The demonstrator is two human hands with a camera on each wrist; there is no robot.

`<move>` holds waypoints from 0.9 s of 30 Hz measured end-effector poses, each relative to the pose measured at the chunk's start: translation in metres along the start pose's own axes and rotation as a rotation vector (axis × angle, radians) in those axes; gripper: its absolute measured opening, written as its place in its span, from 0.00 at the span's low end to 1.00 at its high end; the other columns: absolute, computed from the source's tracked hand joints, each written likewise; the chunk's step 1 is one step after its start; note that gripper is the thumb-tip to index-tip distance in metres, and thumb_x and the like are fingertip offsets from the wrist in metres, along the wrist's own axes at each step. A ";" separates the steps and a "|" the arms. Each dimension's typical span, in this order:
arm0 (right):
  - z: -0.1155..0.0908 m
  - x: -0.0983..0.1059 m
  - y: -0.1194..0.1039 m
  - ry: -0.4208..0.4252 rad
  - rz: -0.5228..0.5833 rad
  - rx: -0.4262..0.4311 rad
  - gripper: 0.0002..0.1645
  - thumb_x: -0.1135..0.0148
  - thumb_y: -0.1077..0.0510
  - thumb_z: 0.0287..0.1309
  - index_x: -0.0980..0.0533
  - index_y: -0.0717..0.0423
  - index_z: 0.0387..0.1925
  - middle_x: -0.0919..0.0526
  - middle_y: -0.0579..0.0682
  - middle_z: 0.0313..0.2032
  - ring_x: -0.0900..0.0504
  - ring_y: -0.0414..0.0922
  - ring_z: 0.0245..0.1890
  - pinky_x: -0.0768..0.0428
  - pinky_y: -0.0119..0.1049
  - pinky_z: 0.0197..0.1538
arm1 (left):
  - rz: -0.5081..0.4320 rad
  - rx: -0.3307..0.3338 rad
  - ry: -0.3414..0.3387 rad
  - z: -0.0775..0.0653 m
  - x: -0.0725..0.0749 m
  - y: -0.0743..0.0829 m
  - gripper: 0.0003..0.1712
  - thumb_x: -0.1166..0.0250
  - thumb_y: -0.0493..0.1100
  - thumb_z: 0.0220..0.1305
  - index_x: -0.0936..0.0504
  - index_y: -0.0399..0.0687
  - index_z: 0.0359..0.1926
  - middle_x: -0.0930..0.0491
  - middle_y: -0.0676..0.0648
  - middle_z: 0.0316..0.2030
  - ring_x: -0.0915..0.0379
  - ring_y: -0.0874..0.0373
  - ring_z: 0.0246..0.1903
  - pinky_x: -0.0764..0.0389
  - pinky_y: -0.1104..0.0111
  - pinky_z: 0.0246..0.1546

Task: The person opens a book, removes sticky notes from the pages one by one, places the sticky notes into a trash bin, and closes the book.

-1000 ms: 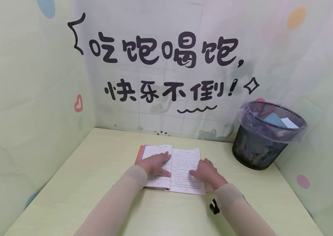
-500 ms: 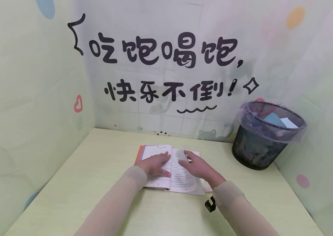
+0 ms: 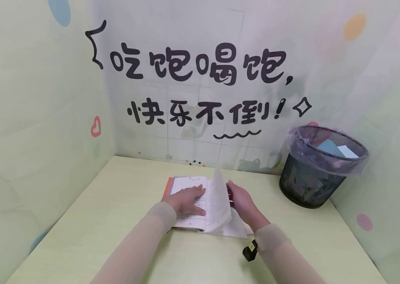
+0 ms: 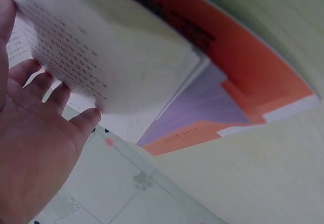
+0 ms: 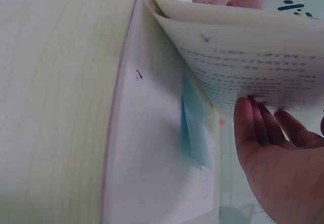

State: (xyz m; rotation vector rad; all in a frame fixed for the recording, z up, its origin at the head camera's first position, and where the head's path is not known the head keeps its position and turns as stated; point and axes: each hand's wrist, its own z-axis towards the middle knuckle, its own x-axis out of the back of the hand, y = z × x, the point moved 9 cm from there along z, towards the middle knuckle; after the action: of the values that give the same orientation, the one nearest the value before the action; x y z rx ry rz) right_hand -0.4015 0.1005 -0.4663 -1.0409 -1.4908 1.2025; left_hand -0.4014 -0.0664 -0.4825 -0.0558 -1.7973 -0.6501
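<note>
An open book (image 3: 183, 184) with printed pages lies on the table. My left hand (image 3: 188, 200) rests spread on its left page, fingers reaching toward the spine. Some right-hand leaves (image 3: 219, 203) stand raised and curved up from the spine. Behind them is my right hand (image 3: 244, 203), its extended fingertips touching their far side in the right wrist view. Under the raised leaves, a folded teal slip of paper (image 5: 196, 125) shows against the white page (image 5: 152, 148). The orange and purple cover (image 4: 263, 77) sticks out past the left pages.
A black mesh bin (image 3: 300, 185) with a clear plastic liner stands at the back right and holds teal and white paper. Fabric walls enclose the table (image 3: 192, 260) at the back and sides. A small black device (image 3: 250, 251) sits at the right cuff.
The right hand moved from the right page's outer edge to its upper part, then back outward behind the leaves. Those leaves rose off the page. The left hand stayed in place.
</note>
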 end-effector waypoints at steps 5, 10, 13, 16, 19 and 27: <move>-0.001 -0.004 0.014 -0.007 0.008 0.044 0.22 0.55 0.53 0.77 0.27 0.58 0.63 0.21 0.53 0.54 0.26 0.48 0.53 0.29 0.51 0.59 | 0.046 -0.034 0.019 0.001 -0.001 -0.004 0.56 0.31 0.68 0.55 0.45 0.53 0.76 0.53 0.51 0.75 0.56 0.51 0.70 0.47 0.53 0.70; -0.008 -0.018 0.010 -0.043 -0.172 0.191 0.27 0.46 0.69 0.65 0.30 0.63 0.65 0.27 0.56 0.61 0.34 0.52 0.62 0.41 0.58 0.67 | 0.017 -0.048 0.026 -0.002 0.003 -0.009 0.55 0.31 0.67 0.57 0.45 0.50 0.76 0.52 0.50 0.75 0.56 0.50 0.70 0.47 0.54 0.70; -0.012 -0.027 0.010 -0.068 -0.323 0.224 0.28 0.45 0.68 0.65 0.32 0.60 0.66 0.28 0.56 0.62 0.33 0.53 0.62 0.42 0.59 0.68 | 0.012 -0.054 0.028 -0.002 0.005 -0.009 0.55 0.31 0.67 0.57 0.45 0.49 0.76 0.52 0.49 0.74 0.56 0.50 0.70 0.47 0.53 0.70; -0.011 -0.037 0.010 -0.100 -0.482 0.251 0.26 0.47 0.58 0.72 0.33 0.56 0.69 0.29 0.55 0.64 0.34 0.52 0.63 0.39 0.58 0.67 | 0.031 -0.053 0.035 -0.002 0.007 -0.009 0.55 0.32 0.68 0.57 0.45 0.50 0.76 0.52 0.49 0.74 0.56 0.50 0.70 0.47 0.53 0.70; -0.010 -0.044 0.014 -0.133 -0.599 0.250 0.31 0.48 0.48 0.74 0.38 0.53 0.72 0.33 0.54 0.67 0.38 0.51 0.66 0.39 0.55 0.67 | 0.053 -0.054 0.049 -0.002 0.009 -0.008 0.53 0.33 0.68 0.58 0.44 0.53 0.76 0.52 0.50 0.74 0.55 0.50 0.70 0.46 0.53 0.69; -0.014 -0.056 0.026 -0.257 -0.673 0.209 0.41 0.48 0.36 0.71 0.50 0.40 0.77 0.46 0.50 0.73 0.50 0.49 0.70 0.45 0.58 0.69 | -0.203 0.055 0.119 -0.019 0.025 -0.025 0.29 0.43 0.46 0.72 0.36 0.58 0.72 0.35 0.50 0.67 0.41 0.53 0.63 0.40 0.44 0.64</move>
State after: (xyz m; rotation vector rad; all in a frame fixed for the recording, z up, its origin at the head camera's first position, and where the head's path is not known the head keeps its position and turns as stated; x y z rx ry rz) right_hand -0.3746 0.0529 -0.4987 -0.2022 -1.6781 0.9866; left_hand -0.4022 -0.1033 -0.4665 0.2015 -1.7175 -0.7320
